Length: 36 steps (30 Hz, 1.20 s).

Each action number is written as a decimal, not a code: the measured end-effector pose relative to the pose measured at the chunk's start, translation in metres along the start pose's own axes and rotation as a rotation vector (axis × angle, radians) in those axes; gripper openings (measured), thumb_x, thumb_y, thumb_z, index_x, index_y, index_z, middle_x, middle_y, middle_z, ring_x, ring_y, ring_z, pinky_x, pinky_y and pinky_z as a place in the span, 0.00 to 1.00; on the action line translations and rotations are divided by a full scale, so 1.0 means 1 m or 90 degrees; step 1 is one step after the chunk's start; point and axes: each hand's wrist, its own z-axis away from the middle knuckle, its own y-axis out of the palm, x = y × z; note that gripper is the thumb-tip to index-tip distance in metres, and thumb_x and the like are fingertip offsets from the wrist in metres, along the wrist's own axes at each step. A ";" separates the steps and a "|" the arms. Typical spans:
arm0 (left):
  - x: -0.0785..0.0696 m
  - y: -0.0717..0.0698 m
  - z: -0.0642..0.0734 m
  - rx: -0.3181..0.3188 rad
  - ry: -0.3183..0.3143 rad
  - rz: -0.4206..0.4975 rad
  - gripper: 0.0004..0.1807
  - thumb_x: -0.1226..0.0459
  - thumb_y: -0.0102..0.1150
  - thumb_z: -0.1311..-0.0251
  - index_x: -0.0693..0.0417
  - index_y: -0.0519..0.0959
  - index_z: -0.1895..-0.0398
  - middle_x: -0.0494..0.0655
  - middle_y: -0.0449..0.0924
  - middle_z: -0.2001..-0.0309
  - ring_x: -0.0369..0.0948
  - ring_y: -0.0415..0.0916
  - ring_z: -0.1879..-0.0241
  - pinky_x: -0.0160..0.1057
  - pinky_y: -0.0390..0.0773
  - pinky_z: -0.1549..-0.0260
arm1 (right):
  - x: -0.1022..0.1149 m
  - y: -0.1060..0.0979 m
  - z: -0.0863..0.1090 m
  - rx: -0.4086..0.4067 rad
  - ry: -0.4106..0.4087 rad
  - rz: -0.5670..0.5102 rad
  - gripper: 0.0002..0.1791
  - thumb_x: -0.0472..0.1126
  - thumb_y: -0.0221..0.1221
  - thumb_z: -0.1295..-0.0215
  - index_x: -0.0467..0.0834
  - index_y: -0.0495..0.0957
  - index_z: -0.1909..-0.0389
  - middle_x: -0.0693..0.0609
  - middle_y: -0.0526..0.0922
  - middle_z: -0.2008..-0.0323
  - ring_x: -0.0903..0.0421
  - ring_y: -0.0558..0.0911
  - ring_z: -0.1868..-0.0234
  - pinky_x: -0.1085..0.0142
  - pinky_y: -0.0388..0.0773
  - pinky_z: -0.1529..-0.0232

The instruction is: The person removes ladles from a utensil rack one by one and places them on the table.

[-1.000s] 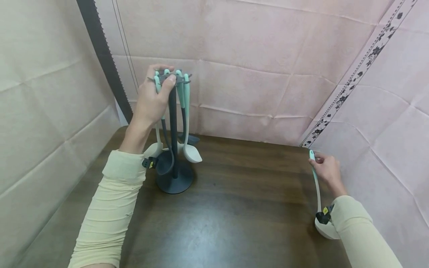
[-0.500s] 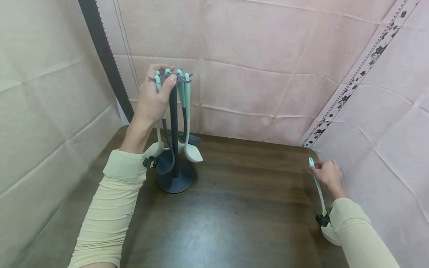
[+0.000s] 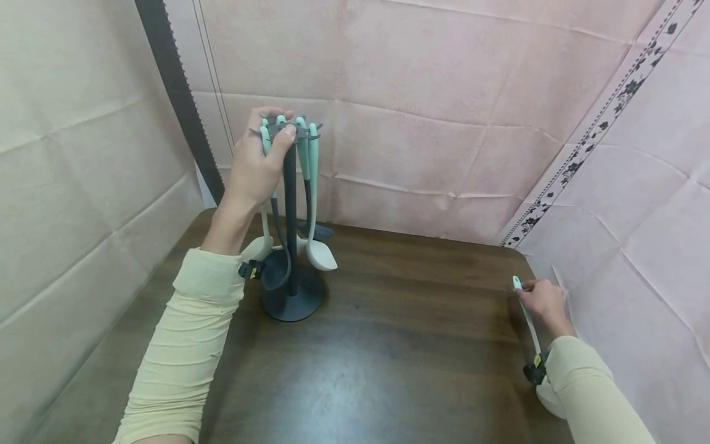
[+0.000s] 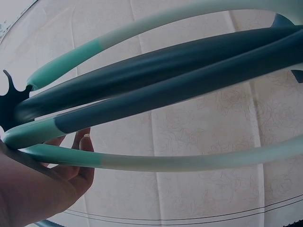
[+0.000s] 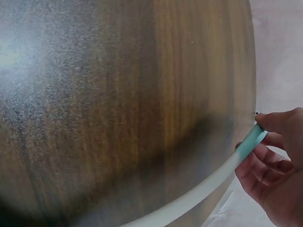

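Observation:
At the left, a dark utensil stand [image 3: 294, 302] with a round base stands on the table. Around its pole hang several kitchen utensils with mint handle ends, among them a dark ladle [image 3: 275, 271] and a white pointed-bowl utensil [image 3: 320, 254]. My left hand [image 3: 252, 163] grips the stand's top, thumb over the hub, fingers behind the utensil handles. In the left wrist view these fingers are partly behind a mint handle [image 4: 71, 156]. Far to the right, my right hand [image 3: 546, 302] pinches the mint handle end of a white ladle [image 5: 203, 189]. The ladle's bowl is partly hidden by the sleeve.
A brown wooden table [image 3: 410, 320] lies under everything. Pale cloth walls rise at the left, back and right [image 3: 621, 290]. The right hand is close to the right cloth and the table's right edge.
My right hand has moved nearer to me with the ladle, whose bowl has shifted slightly forward and right in view. The left hand keeps its grip on the stand.

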 end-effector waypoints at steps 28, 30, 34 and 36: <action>0.000 0.001 0.001 -0.004 0.012 0.005 0.27 0.45 0.49 0.23 0.46 0.67 0.29 0.39 0.73 0.26 0.39 0.71 0.29 0.47 0.69 0.32 | -0.011 0.015 0.003 0.060 0.069 -0.016 0.19 0.42 0.62 0.29 0.30 0.86 0.50 0.28 0.85 0.50 0.24 0.76 0.50 0.36 0.70 0.46; 0.000 0.001 0.001 -0.003 0.015 0.003 0.28 0.44 0.49 0.24 0.47 0.67 0.29 0.39 0.73 0.27 0.39 0.71 0.29 0.47 0.70 0.32 | -0.011 0.016 0.004 0.057 0.074 -0.017 0.19 0.42 0.62 0.30 0.31 0.86 0.50 0.28 0.85 0.50 0.25 0.76 0.50 0.37 0.71 0.48; 0.001 0.001 0.002 -0.003 0.017 -0.001 0.29 0.44 0.49 0.24 0.47 0.67 0.29 0.39 0.73 0.27 0.38 0.71 0.29 0.47 0.70 0.33 | -0.012 0.018 0.004 0.053 0.083 -0.018 0.19 0.43 0.62 0.30 0.32 0.86 0.50 0.28 0.85 0.50 0.27 0.77 0.52 0.40 0.73 0.52; 0.001 0.001 0.002 -0.003 0.016 -0.001 0.29 0.44 0.49 0.24 0.47 0.67 0.29 0.39 0.73 0.26 0.38 0.71 0.29 0.47 0.70 0.32 | -0.012 0.018 0.004 0.053 0.083 -0.016 0.19 0.44 0.62 0.30 0.32 0.87 0.50 0.29 0.85 0.50 0.27 0.77 0.52 0.40 0.73 0.52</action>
